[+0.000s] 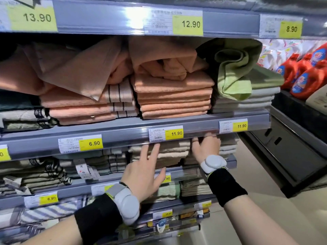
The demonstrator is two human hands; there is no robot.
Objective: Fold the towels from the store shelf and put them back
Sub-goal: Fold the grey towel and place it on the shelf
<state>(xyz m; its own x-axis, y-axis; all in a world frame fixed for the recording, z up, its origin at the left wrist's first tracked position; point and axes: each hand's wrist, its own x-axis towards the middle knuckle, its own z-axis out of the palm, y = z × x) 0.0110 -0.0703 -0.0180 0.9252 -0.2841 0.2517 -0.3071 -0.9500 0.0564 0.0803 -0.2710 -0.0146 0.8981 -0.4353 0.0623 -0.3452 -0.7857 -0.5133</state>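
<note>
Left hand (pixel 144 171) and right hand (pixel 205 147) at the beige towel stack (pixel 173 153).
Stack lies on the shelf (pixel 230 160) under the 11.90 price tag (pixel 166 133); left fingers spread straight against its front, right fingers extended, tips blurred.

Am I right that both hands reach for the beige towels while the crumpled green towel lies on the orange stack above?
Not quite. The head view shows the crumpled green towel lying on the pale grey stack, beside the orange stack. The left hand and right hand do reach for the beige towels.
</note>
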